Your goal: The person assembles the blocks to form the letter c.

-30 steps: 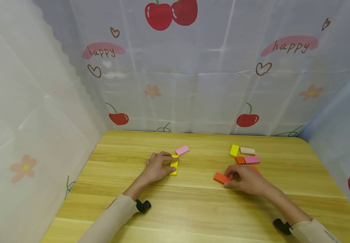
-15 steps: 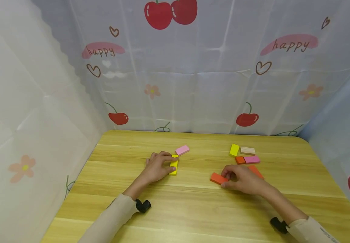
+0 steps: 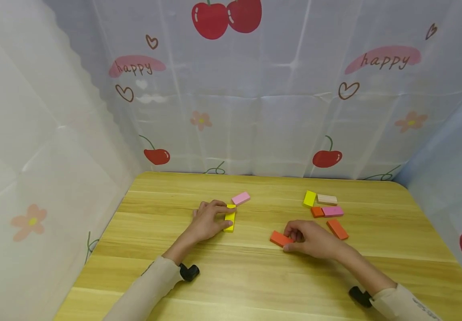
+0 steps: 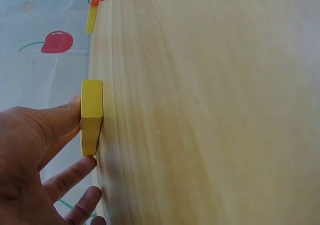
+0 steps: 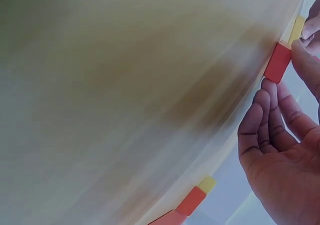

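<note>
On the wooden table [image 3: 215,285], the thumb and index finger of my left hand [image 3: 207,222] rest on top of a yellow block [image 3: 229,217], lying flat and lengthwise to me. The left wrist view has this yellow block [image 4: 91,105] at the thumb tip, other fingers below it. My right hand [image 3: 313,238] pinches an orange-red block [image 3: 280,238] between thumb and fingers, low at the tabletop. In the right wrist view the orange-red block [image 5: 278,62] sits at the fingertips. A pink block [image 3: 241,199] lies just beyond the yellow one, at an angle.
At the right lie a second yellow block [image 3: 309,198], a bare wood block [image 3: 327,199], a small orange piece [image 3: 317,211], a darker pink block [image 3: 332,211] and another orange block [image 3: 337,229]. A printed curtain [image 3: 255,133] stands behind the table.
My right hand has slid left with the orange-red block, toward the left hand. The other orange block behind it has come into full view. My left hand has stayed in place.
</note>
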Demonstrator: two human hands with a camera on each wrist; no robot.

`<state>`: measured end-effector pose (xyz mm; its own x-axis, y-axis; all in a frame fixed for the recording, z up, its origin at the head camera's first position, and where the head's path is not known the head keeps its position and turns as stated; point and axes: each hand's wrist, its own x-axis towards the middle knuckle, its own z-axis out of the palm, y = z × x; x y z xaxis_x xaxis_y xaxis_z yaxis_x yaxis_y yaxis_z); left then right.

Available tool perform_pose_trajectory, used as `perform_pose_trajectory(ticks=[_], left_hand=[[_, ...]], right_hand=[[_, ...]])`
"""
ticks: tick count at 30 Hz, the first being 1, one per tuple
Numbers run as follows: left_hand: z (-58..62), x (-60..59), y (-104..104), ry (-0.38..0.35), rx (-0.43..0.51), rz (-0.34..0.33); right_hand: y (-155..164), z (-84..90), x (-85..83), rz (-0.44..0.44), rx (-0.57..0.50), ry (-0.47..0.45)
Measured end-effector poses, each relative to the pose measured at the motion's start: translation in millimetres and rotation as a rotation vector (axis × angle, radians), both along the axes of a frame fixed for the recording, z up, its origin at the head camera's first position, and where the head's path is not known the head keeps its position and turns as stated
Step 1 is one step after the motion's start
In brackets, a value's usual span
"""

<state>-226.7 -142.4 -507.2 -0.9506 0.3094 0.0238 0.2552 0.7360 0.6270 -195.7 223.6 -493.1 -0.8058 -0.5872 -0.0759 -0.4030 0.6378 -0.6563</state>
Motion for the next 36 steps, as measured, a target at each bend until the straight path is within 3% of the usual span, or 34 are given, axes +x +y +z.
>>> perform_pose_trajectory(ticks=[36], left_hand=[[-1.0, 0.3, 0, 0.001, -0.008, 0.001]], right_hand=[[-60, 4.2, -0.9, 0.084, 0.026, -0.05]])
